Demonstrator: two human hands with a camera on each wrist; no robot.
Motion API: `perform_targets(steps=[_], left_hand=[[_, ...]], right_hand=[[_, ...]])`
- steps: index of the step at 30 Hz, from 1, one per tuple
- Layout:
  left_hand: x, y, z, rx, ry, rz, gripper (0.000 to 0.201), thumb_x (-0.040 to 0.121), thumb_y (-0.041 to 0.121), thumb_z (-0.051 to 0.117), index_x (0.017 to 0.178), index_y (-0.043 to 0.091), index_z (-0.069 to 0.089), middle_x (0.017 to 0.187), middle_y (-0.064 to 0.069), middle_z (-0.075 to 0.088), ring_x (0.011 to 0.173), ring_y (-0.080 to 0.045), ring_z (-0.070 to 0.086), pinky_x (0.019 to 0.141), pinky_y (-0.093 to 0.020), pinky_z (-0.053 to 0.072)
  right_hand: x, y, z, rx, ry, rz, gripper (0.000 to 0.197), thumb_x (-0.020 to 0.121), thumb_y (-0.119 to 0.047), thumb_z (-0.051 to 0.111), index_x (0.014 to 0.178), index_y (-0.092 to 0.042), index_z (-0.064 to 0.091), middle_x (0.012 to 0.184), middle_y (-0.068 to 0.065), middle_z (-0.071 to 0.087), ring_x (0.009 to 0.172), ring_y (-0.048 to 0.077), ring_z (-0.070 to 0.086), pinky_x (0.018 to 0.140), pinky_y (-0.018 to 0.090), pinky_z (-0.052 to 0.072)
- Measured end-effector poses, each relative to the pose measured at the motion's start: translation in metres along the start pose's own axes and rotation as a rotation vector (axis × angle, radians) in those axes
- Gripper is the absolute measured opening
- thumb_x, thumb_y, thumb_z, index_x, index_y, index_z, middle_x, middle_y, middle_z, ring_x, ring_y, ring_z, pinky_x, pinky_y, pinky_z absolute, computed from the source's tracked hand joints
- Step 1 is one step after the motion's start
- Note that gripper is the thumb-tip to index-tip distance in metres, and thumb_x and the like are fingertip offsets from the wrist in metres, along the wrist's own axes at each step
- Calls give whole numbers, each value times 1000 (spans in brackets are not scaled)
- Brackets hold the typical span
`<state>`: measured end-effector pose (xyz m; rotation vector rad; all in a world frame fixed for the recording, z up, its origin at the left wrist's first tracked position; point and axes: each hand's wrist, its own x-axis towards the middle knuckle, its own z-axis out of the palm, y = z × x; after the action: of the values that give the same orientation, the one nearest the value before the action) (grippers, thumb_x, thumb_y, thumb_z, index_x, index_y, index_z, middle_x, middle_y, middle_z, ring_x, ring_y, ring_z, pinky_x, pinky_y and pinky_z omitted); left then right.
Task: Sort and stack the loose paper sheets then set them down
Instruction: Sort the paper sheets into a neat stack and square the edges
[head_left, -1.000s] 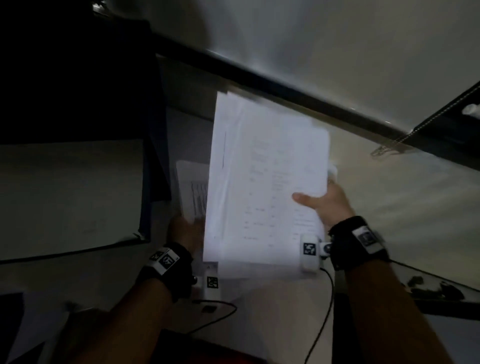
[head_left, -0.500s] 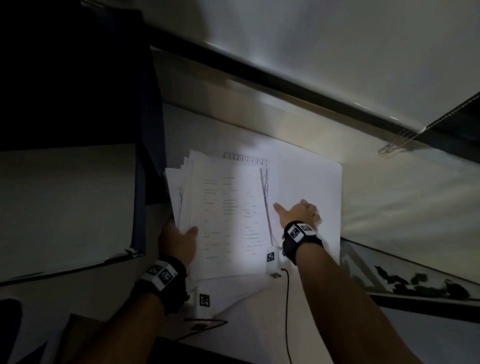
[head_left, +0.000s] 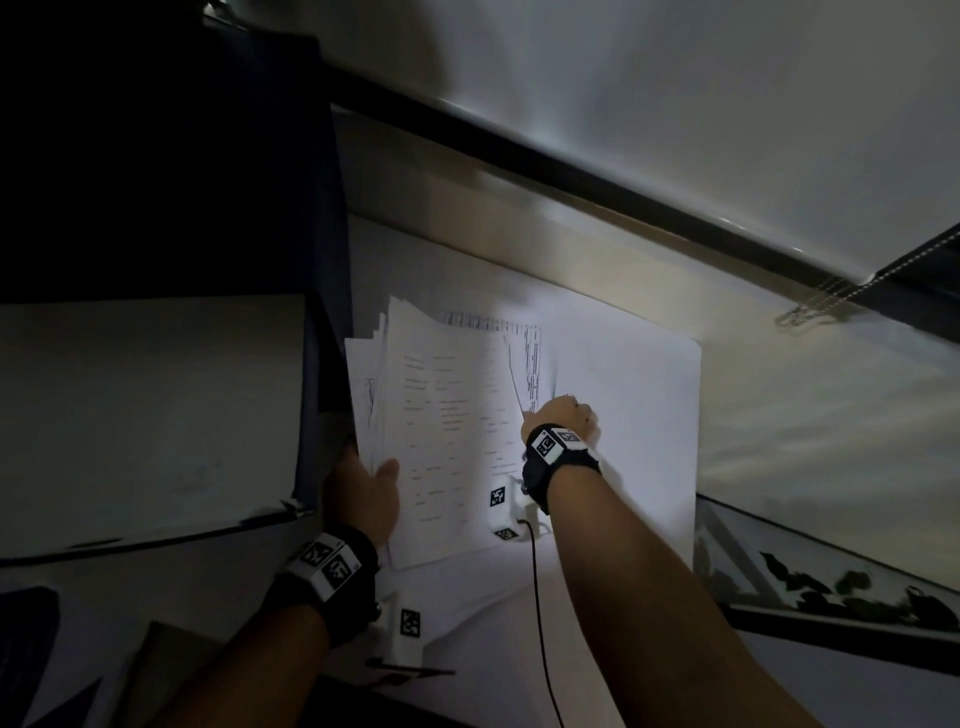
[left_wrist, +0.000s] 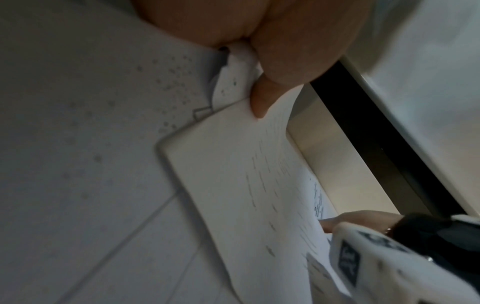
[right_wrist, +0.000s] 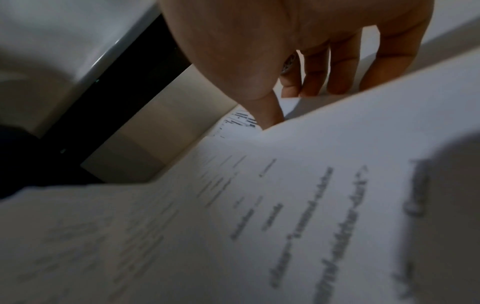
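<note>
A fanned stack of printed paper sheets (head_left: 447, 426) is gripped at its near left corner by my left hand (head_left: 363, 488). The thumb (left_wrist: 259, 102) lies on top of the stack (left_wrist: 246, 185) and the fingers are underneath. To its right, blank white sheets (head_left: 634, 415) lie flat on the table. My right hand (head_left: 563, 415) rests on them just past the stack's right edge. Its fingers (right_wrist: 311, 86) point down onto the blank paper, and the thumb touches a printed sheet (right_wrist: 239, 119) that peeks out beyond the stack (right_wrist: 259, 205).
A dark blue folder (head_left: 327, 312) and a pale board (head_left: 145, 405) stand close on the left. A black rail (head_left: 571, 171) runs along the wall behind. At the right there is a tray of small dark objects (head_left: 841, 587). A black cable (head_left: 540, 597) trails toward me.
A second ago both hands held the sheets raised. The stack has come down to the table. My right hand let go and moved onto the flat sheets at the right.
</note>
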<state>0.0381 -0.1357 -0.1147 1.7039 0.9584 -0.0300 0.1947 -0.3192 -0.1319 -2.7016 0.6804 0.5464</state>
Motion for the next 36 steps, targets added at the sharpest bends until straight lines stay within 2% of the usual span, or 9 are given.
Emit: perform_targets(steps=[7, 12, 18, 22, 24, 27, 30, 33, 36], left_hand=[[2, -4, -9, -70, -17, -31, 50, 96, 3, 54, 144, 3, 40, 138, -19, 53, 125, -34, 52, 96, -30, 37], [3, -6, -10, -84, -53, -45, 52, 97, 1, 52, 146, 2, 36, 140, -19, 51, 126, -33, 50, 100, -31, 38], [7, -7, 7, -46, -105, -5, 45, 92, 7, 60, 136, 7, 51, 127, -12, 61, 114, -29, 60, 97, -34, 47], [12, 2, 22, -49, -182, -7, 47, 92, 12, 62, 137, 9, 51, 127, -10, 62, 115, -28, 60, 101, -37, 48], [16, 6, 28, -49, -218, -1, 48, 91, 15, 65, 137, 9, 52, 128, -10, 62, 115, -28, 60, 102, -38, 48], [21, 9, 29, -92, -222, -40, 42, 91, 15, 64, 132, 9, 57, 124, -9, 65, 110, -27, 63, 100, -37, 49], [26, 5, 28, -103, -230, -54, 38, 93, 17, 58, 131, 12, 59, 121, -7, 67, 105, -27, 64, 97, -40, 52], [28, 6, 27, -96, -235, -58, 35, 94, 16, 57, 129, 10, 61, 120, -8, 67, 104, -27, 64, 96, -39, 53], [34, 9, 31, -62, -217, -53, 35, 94, 16, 53, 127, 8, 61, 117, -10, 68, 103, -29, 64, 94, -36, 52]], right_hand=[[-6, -13, -16, 534, -68, -27, 54, 88, -9, 71, 135, -7, 44, 130, 13, 57, 108, 32, 63, 80, 29, 52], [-36, -1, -92, 473, 231, -251, 19, 90, -17, 71, 107, -8, 67, 105, 11, 72, 97, 27, 68, 79, 24, 47], [-76, 15, -183, 500, 519, -574, 22, 92, -25, 68, 105, -9, 74, 97, 3, 75, 87, 17, 69, 81, 29, 54], [-80, 36, -196, 761, 433, -606, 20, 90, -19, 72, 109, -13, 75, 98, -2, 74, 85, 6, 71, 77, 16, 54], [-71, 52, -171, 815, 339, -507, 17, 89, -16, 74, 106, -17, 74, 93, -1, 73, 82, 8, 69, 76, 20, 55], [-41, 79, -118, 741, 132, -235, 19, 84, -20, 79, 94, -4, 75, 90, 8, 73, 80, 17, 63, 76, 34, 53], [-26, 97, -77, 609, -44, -23, 38, 85, -18, 78, 116, 3, 68, 113, 15, 71, 91, 23, 63, 79, 27, 45], [-21, 95, -59, 513, -76, 1, 52, 89, -17, 74, 134, 3, 56, 132, 15, 62, 118, 31, 60, 92, 27, 42], [-12, 84, -49, 395, -115, -73, 41, 91, -20, 72, 127, -6, 58, 120, 9, 59, 116, 27, 58, 87, 23, 38]])
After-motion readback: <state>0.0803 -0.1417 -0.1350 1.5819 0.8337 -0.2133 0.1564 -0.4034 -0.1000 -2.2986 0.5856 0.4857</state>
